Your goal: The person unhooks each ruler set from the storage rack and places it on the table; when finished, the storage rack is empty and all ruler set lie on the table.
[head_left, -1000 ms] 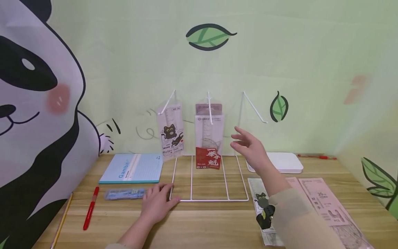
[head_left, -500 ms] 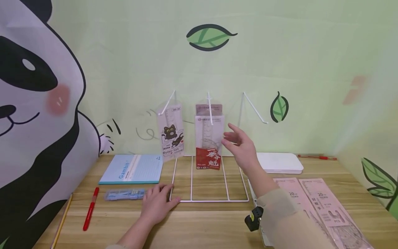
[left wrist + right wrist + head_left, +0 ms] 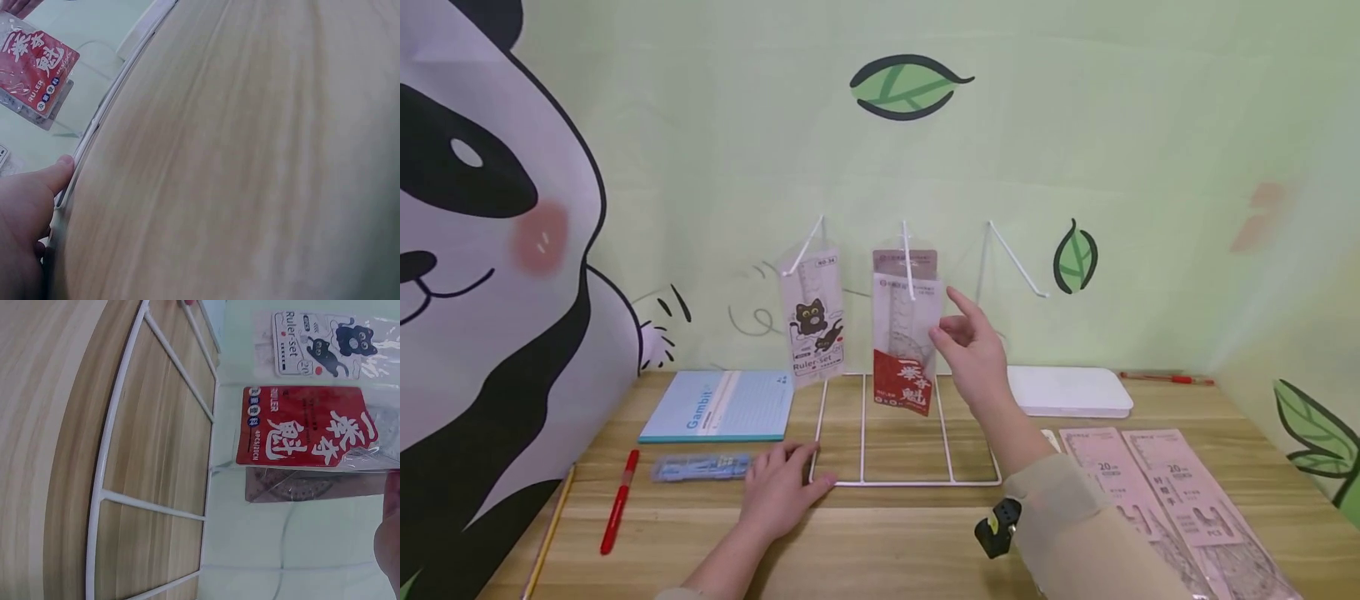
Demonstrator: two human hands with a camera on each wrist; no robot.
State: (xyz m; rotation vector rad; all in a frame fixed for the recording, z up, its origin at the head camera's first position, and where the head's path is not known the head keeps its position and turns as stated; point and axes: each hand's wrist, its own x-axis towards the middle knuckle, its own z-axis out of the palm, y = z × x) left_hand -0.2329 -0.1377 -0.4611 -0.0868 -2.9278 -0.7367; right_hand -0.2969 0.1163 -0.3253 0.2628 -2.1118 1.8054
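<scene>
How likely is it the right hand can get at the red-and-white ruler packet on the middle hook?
Probably yes: the right hand is at the edge of the ruler packet, with nothing visible between them.

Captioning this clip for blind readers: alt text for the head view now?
A person's right hand is at the right edge of a clear plastic packet with a red lower panel, hanging from the middle hook of a white wire rack; the hand's grip is unclear. The left hand rests on the rack's near left corner.
</scene>
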